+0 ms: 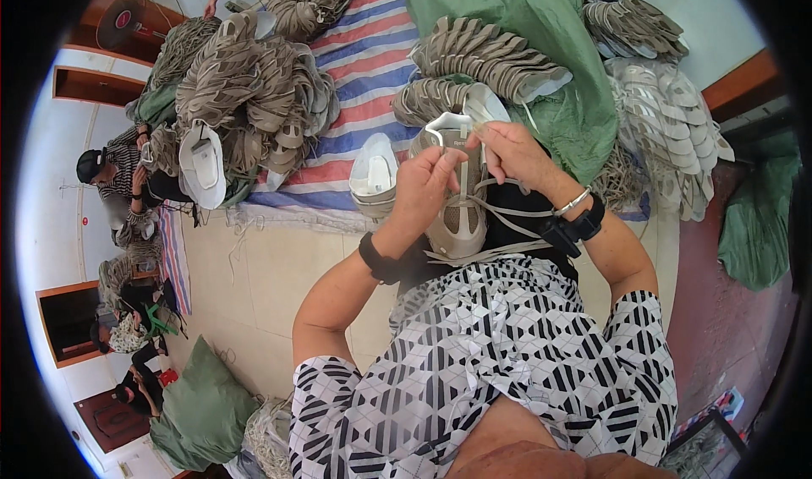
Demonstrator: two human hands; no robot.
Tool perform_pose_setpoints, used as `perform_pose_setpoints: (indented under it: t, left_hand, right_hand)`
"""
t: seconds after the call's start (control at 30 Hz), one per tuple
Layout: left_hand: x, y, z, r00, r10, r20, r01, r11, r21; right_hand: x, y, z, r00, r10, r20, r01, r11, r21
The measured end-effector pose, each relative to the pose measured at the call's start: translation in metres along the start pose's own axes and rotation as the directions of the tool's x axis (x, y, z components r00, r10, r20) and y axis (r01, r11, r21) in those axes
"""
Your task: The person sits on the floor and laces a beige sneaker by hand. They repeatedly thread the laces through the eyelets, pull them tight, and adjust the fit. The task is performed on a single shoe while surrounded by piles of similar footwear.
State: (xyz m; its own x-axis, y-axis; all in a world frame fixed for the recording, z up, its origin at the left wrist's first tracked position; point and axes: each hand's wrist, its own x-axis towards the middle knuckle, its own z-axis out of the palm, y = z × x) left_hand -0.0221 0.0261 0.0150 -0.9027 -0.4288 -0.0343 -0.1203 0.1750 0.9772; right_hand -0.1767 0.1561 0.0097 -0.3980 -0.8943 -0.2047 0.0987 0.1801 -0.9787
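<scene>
On my lap lies a beige shoe upper (pixel 458 228), its mesh toe toward me and its white-lined opening away. Pale shoelaces (pixel 518 218) trail from it to the right, over my dark trousers. My left hand (pixel 423 183) is closed at the left side of the lacing, thumb and forefinger pinching the lace. My right hand (pixel 518 155), also closed, pinches lace at the upper right of the shoe. The fingertips partly hide the lace ends. Left of my left hand stands another upper (pixel 375 181) with a white insole inside.
Long nested rows of uppers (pixel 486 56) lie ahead on a striped sheet (pixel 364 65) and green sacking (pixel 524 5). A big pile of uppers (pixel 245 90) stands left; pale ones (pixel 668 124) lie right, beside a lace bundle (pixel 622 179). Other people (pixel 118 170) sit at far left.
</scene>
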Motion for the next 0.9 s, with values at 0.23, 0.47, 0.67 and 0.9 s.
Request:
perform_pose_setpoints:
  t: [0.23,0.47,0.67,0.9]
  left_hand:
    - [0.010,-0.002,0.000,0.997,-0.077,0.000,0.077,0.986,0.149]
    - [0.014,-0.018,0.001,0.995,-0.092,-0.039,0.099,0.946,0.310]
    - [0.000,-0.030,-0.010,0.963,0.266,0.033,-0.231,0.762,0.605]
    - [-0.019,-0.047,-0.026,0.961,0.214,0.173,-0.275,0.732,0.623]
  right_hand:
    - [-0.001,0.015,0.030,0.974,-0.191,-0.118,0.196,0.980,0.030]
    - [0.009,0.019,0.052,0.984,-0.134,-0.117,0.151,0.978,0.147]
    - [0.022,0.022,0.049,0.933,-0.193,-0.303,0.259,0.947,0.193]
    - [0.043,0.026,-0.033,0.986,0.156,-0.067,-0.077,0.763,0.642]
